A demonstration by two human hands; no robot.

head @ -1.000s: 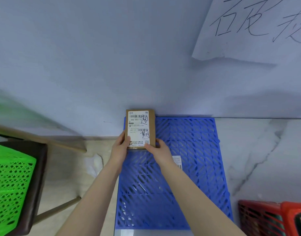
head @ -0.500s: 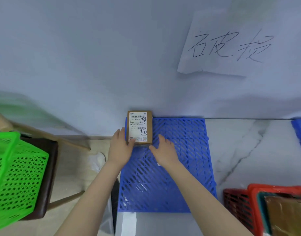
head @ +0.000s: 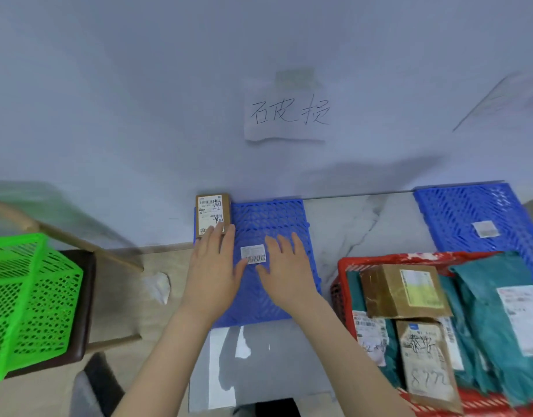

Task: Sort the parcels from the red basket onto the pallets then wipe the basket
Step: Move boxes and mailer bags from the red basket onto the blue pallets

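A small brown parcel (head: 212,212) with a white label lies at the far left corner of a blue pallet (head: 271,218) against the wall. My left hand (head: 214,266) hovers flat over the pallet, its fingertips just at the parcel's near edge. My right hand (head: 284,269) is spread flat over the pallet's middle, holding nothing. A barcode sticker (head: 253,254) shows between the two hands. The red basket (head: 343,275) sits at the lower right, filled with brown boxes (head: 403,291) and teal bags (head: 488,299).
A second blue pallet (head: 470,212) lies at the far right by the wall. A green basket (head: 27,299) rests on a dark chair (head: 84,296) at the left. A handwritten paper sign (head: 286,112) hangs on the wall. Crumpled paper (head: 159,285) lies on the floor.
Both hands have let go of the brown parcel and drawn back toward me. The view has swung right and pulled back, bringing the red basket and second pallet into sight.
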